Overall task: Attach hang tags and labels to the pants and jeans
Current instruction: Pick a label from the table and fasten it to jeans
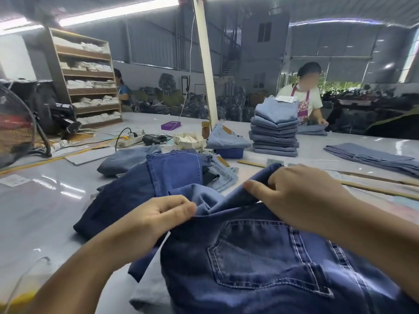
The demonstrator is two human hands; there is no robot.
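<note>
The left hand [158, 214] pinches a fold of dark denim between thumb and curled fingers, and the right hand [301, 196] grips the same bunched edge a little further along, at about two o'clock from the left. Between them the cloth is gathered into a ridge. It belongs to the dark jeans [260, 257] lying straight in front of the person at six o'clock, back pocket [267, 254] facing up.

At twelve o'clock from the hands lies a loose heap of jeans [174, 168]; beyond it sits a small box of tags [188, 141] and a power strip [129, 140]. A neat stack of folded jeans [274, 132] stands at one o'clock, and another worker [306, 96] behind it.

No tag or tagging tool shows in either hand, so the step in hand looks like finding the waistband or loop. The risk is that the bunched cloth hides the right spot, so a tag could go through two layers or the wrong seam. The pair also hangs partly over the near edge of the table [45, 211] and could slide off if released.
</note>
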